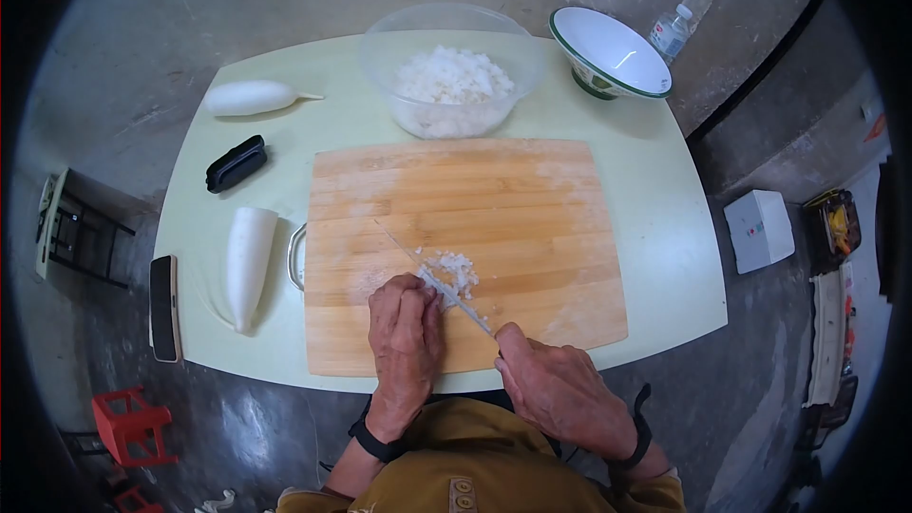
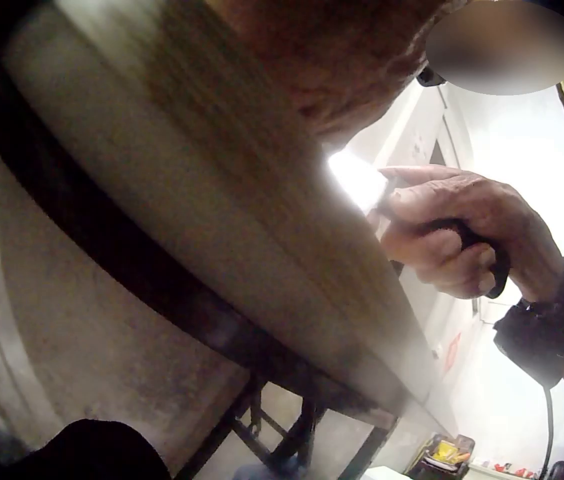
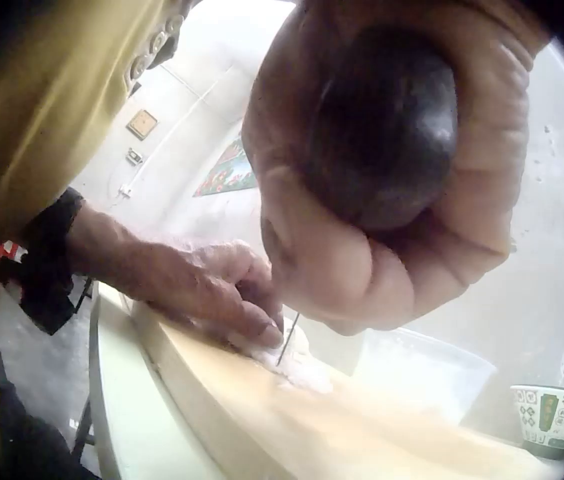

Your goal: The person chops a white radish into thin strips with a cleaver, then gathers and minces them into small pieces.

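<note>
My right hand [image 1: 565, 389] grips a kitchen knife [image 1: 454, 297] by its dark handle [image 3: 387, 125]. The blade slants over the wooden cutting board [image 1: 532, 228], its tip toward the upper left. Curled fingers of my left hand [image 1: 407, 332] hold down white radish on the board, right at the blade's near side; most of that radish is hidden under the fingers. Finely chopped white radish [image 1: 460, 271] lies in a small heap just beyond the blade. In the right wrist view, my left hand [image 3: 202, 290] presses close to the blade and the white bits.
Behind the board stands a clear plastic bowl [image 1: 375, 66] of chopped white radish. A green-rimmed bowl [image 1: 608, 47] and a plastic bottle [image 1: 670, 33] are at back right. On the left lie two white radishes [image 1: 252, 261], a black case [image 1: 236, 164] and a phone [image 1: 163, 309].
</note>
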The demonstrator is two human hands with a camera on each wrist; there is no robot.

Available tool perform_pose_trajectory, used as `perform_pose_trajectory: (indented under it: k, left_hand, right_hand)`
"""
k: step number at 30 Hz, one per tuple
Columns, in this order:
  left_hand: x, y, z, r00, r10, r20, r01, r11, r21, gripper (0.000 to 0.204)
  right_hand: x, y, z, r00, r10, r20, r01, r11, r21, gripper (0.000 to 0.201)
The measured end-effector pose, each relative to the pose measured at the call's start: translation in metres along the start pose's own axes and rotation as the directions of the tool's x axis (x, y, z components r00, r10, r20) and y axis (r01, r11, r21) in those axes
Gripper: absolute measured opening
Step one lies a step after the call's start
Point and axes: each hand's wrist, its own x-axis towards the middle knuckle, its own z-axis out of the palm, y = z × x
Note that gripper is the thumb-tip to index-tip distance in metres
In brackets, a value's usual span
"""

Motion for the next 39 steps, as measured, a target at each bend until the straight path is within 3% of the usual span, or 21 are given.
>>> perform_pose_trajectory:
  k: [7, 13, 15, 29, 39]
  left_hand:
    - [0.000, 0.000, 0.000, 0.999, 0.033, -0.002, -0.033, 0.999, -0.004, 0.018]
    - [-0.001, -0.002, 0.001, 0.999, 0.003, -0.037, -0.003, 1.000, 0.000, 0.018]
    - [-0.003, -0.005, 0.002, 0.999, 0.012, -0.038, -0.012, 1.000, -0.003, 0.019]
    - [0.000, 0.001, -0.001, 1.000, -0.025, 0.011, 0.025, 1.000, -0.003, 0.020]
    - [0.001, 0.001, -0.001, 1.000, -0.006, 0.021, 0.007, 1.000, -0.016, 0.019]
  right_hand:
    - [0.020, 0.003, 0.011, 0.999, 0.041, 0.020, -0.041, 0.999, -0.013, 0.017]
    - [0.019, 0.009, 0.011, 0.994, -0.003, -0.109, 0.011, 0.998, 0.067, 0.015]
    - [0.014, 0.007, 0.010, 0.994, 0.052, -0.096, -0.046, 0.997, 0.065, 0.014]
    - [-0.001, -0.002, 0.004, 0.999, 0.005, -0.036, -0.006, 0.999, -0.032, 0.019]
    - [0.021, 0.003, 0.013, 1.000, 0.019, 0.017, -0.018, 0.996, -0.084, 0.024]
